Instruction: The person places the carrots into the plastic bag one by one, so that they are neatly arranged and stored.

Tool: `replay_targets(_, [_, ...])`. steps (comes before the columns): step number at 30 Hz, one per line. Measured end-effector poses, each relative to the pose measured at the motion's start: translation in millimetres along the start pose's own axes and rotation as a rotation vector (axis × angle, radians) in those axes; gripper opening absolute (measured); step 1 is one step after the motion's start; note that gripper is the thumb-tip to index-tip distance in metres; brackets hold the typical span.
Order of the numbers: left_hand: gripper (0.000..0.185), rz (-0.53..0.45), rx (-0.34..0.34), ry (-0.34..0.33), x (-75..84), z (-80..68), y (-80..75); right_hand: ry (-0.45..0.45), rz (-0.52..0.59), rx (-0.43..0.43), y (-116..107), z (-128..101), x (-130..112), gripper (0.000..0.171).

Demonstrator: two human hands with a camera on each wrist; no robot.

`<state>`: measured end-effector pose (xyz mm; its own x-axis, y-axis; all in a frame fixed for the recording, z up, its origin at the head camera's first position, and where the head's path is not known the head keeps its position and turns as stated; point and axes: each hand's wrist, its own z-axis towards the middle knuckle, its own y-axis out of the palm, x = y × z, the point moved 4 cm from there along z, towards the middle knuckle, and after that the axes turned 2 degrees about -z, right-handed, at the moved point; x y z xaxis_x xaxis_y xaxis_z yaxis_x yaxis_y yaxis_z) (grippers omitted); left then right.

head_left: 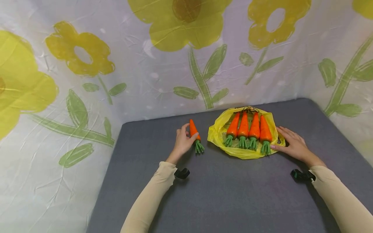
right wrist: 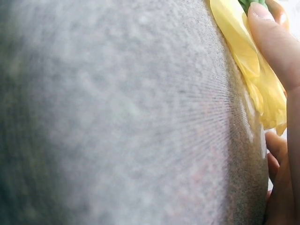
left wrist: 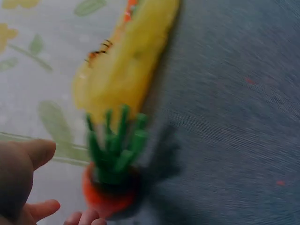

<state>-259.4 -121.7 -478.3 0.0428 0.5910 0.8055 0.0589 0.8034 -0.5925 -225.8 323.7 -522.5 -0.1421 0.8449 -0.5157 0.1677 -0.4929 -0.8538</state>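
Note:
A single orange carrot (head_left: 193, 129) with green stem stubs lies on the table, left of a yellow plastic bag (head_left: 217, 132). My left hand (head_left: 182, 141) is around it, fingers at its left side and thumb over its right edge. In the left wrist view, the thumb stands apart from the carrot (left wrist: 110, 199), and the fingertips are close beside it. Several more carrots (head_left: 243, 127) lie in a row on the spread bag, tips pointing away. At the bag's right edge is my right hand (head_left: 295, 145), fingers extended, thumb tip by the rightmost carrot's green stems.
The dark grey table (head_left: 233, 194) reaches back to a pale cloth wall (head_left: 140, 81) printed with yellow flowers. A dark cord (head_left: 247, 109) lies along the bag's far edge. Black wrist cameras (head_left: 182, 173) sit at both cuffs.

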Motion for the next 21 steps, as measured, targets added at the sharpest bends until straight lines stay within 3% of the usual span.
replay_targets(8, [0.077,0.031,-0.038,-0.074,-25.1,0.5,15.8,-0.007,0.002,0.007,2.2,0.7,1.2,0.097])
replay_targets(16, [0.078,0.088,-0.057,-0.066,-27.2,3.2,19.7,-0.018,0.01,0.023,0.8,0.7,2.0,0.096])
replay_targets(21, [0.075,0.071,-0.079,-0.076,-28.4,5.1,19.8,-0.01,0.009,0.011,0.5,0.6,1.9,0.097])
